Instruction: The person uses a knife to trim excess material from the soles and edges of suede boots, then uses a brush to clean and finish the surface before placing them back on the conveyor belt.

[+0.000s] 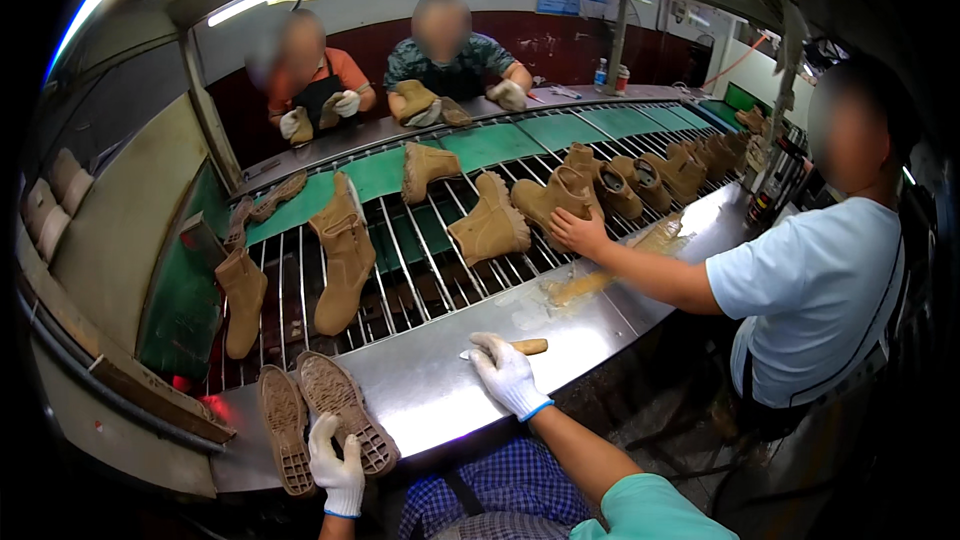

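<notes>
Two tan, treaded shoe soles lie side by side at the near left of the metal ledge. My left hand [336, 468], in a white knit glove, has its thumb and fingers around the near end of the right-hand sole [342, 398]. Beside it is the other sole [284, 425], its tread facing up. My right hand [506, 376], also gloved, rests over the ledge, closed on a short wooden-handled tool [531, 346]. The tool's light tip pokes out to the left of the fingers, and its middle is hidden under the hand.
Tan boots [345, 270] lie along a conveyor of metal rods [415, 275] with green sheets [490, 144]. To my right a co-worker's bare hand [580, 232] touches a boot. Across the line, two gloved co-workers hold shoe parts. A yellowish strip [585, 285] lies on the metal ledge [420, 380].
</notes>
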The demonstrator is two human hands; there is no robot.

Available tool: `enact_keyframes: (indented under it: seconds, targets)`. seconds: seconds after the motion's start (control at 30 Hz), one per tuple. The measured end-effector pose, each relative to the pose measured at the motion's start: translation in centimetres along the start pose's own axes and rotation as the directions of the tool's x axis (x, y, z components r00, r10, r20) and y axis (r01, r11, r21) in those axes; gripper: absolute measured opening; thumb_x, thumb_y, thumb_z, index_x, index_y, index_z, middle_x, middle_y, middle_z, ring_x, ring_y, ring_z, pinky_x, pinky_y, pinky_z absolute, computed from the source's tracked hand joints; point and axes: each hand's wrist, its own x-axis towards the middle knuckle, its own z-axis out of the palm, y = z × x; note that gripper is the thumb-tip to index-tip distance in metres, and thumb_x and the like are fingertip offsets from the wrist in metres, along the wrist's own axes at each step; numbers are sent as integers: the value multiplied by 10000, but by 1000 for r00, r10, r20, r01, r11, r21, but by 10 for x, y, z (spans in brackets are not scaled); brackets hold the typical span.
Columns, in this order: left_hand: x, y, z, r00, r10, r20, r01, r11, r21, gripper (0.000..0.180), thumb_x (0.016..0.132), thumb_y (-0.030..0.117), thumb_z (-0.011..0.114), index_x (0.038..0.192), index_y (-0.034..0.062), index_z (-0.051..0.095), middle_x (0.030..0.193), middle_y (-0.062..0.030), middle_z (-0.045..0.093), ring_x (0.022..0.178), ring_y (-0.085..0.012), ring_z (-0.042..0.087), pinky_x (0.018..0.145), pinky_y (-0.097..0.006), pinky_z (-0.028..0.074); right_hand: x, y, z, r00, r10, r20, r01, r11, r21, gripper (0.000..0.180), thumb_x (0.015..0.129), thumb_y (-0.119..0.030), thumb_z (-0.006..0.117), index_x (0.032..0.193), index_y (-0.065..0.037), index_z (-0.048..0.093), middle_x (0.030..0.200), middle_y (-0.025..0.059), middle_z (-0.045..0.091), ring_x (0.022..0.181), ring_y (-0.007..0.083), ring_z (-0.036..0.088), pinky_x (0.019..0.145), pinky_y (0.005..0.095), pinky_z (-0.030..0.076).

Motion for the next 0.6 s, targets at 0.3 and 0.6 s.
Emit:
enact_keyframes:
  seconds: [0.3,0.6]
  targets:
    - [5,-4,3,995,-97,11,97,995,-11,487,919,56,741,1382,-44,627,1508,-231,586,1399,-387,576,1216,-445,428,-1,5,-5,1000,-15,22,14,1000,22,385,1058,-289,678,1333,-20,695,1247,180,760,1168,314,740,1023,386,571]
    - [21,0,17,997,-65,-40,67,995,70,492,901,211,797,1344,35,676,1442,-210,644,1359,-404,601,1169,-471,475,0,27,-6,993,93,78,-112,952,284,290,1077,-98,642,1328,48,643,1101,123,743,874,138,690,779,289,595]
